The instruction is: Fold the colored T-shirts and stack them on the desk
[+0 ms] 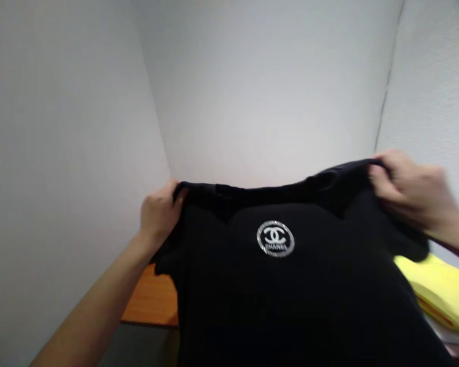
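I hold up a black T-shirt (290, 300) with a round silver logo (275, 238) on its chest, spread out in front of me. My left hand (158, 211) is closed on the shirt's left shoulder. My right hand (413, 188) is closed on the right shoulder, slightly blurred by motion. The shirt hangs down and hides most of what lies beneath it.
White walls meet in a corner straight ahead. A wooden surface (151, 300) shows below the left side of the shirt. Yellow folded fabric (443, 290) lies at the right, partly behind the shirt.
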{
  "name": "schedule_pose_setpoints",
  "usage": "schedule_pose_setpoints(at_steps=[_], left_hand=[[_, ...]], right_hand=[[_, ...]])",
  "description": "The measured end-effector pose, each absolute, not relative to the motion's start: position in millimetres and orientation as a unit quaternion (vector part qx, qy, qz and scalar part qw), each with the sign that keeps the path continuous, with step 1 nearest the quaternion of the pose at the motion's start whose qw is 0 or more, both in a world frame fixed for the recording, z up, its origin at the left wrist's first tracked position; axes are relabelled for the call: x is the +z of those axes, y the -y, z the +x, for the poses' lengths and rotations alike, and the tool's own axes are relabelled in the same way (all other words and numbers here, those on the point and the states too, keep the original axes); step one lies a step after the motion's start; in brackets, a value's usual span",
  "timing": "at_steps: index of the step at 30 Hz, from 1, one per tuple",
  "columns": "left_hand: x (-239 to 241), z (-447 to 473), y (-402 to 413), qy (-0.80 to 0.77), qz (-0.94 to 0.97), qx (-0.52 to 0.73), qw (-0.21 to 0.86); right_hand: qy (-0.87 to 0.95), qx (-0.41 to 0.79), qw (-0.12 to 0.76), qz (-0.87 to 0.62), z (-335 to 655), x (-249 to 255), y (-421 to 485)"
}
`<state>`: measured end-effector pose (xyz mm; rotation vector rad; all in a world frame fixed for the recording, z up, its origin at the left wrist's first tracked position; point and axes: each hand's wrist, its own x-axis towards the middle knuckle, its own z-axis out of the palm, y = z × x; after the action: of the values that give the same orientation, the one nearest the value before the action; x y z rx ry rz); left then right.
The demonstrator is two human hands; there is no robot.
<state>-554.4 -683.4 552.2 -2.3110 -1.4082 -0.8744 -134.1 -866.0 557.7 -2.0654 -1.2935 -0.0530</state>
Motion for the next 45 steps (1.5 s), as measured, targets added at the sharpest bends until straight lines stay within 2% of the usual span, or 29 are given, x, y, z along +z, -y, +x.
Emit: schedule_pose_setpoints(at_steps=[3, 6, 8, 12, 15, 18, 21, 24, 27, 30, 33, 36, 40, 43, 45], left_hand=[[542.0, -512.7, 611.6, 0.523, -0.838, -0.126, 0.092], [519.0, -497.1, 553.1, 0.535, -0.843, -0.046, 0.041], [493.7, -505.7, 528.2, 0.554, -0.833, 0.005, 0.015], [435.8, -548.2, 503.1, 0.603, -0.793, 0.088, -0.017], [419.2, -563.7, 490.9, 0.611, -0.781, 0.127, -0.031], [424.2, -541.4, 486.5, 0.603, -0.789, 0.117, -0.018], [427.0, -495.2, 501.7, 0.522, -0.848, 0.081, -0.025], [414.4, -453.9, 524.1, 0.429, -0.894, 0.093, -0.084], [396.8, -432.7, 529.3, 0.423, -0.893, 0.107, -0.113], [391.4, -421.2, 514.7, 0.439, -0.886, 0.101, -0.108], [407.1, -403.6, 507.5, 0.442, -0.89, 0.081, -0.076], [441.3, -383.8, 544.3, 0.403, -0.914, 0.036, -0.038], [475.8, -368.2, 679.8, 0.204, -0.977, -0.041, -0.051], [460.4, -345.5, 804.5, 0.066, -0.979, -0.193, -0.017], [434.4, -316.8, 869.0, 0.176, -0.93, -0.322, 0.011]], right_hand=[[0.546, -0.094, 0.2, -0.808, -134.6, 548.6, 802.5], [0.575, -0.082, 0.154, -0.799, -122.5, 526.6, 747.7], [0.636, -0.044, 0.081, -0.766, -107.2, 493.9, 730.7], [0.614, 0.019, -0.034, -0.789, -81.6, 412.0, 731.6], [0.577, 0.059, -0.053, -0.813, -77.0, 386.3, 732.3], [0.555, 0.101, -0.075, -0.822, -76.8, 395.0, 718.5], [0.549, 0.12, -0.093, -0.822, -75.2, 407.1, 704.5], [0.547, 0.121, -0.093, -0.823, -70.1, 405.1, 699.2], [0.544, 0.132, -0.086, -0.824, -62.3, 396.7, 694.6], [0.556, 0.136, -0.073, -0.817, -52.7, 396.2, 681.0], [0.57, 0.128, -0.06, -0.809, -37.7, 406.9, 660.6], [0.555, 0.096, -0.046, -0.825, -15.0, 419.3, 645.4], [0.485, 0.081, -0.063, -0.869, 13.5, 417.6, 643.5], [0.456, 0.093, -0.076, -0.882, 20.2, 406.1, 648.6], [0.447, 0.089, -0.074, -0.887, 18.3, 400.8, 651.0]])
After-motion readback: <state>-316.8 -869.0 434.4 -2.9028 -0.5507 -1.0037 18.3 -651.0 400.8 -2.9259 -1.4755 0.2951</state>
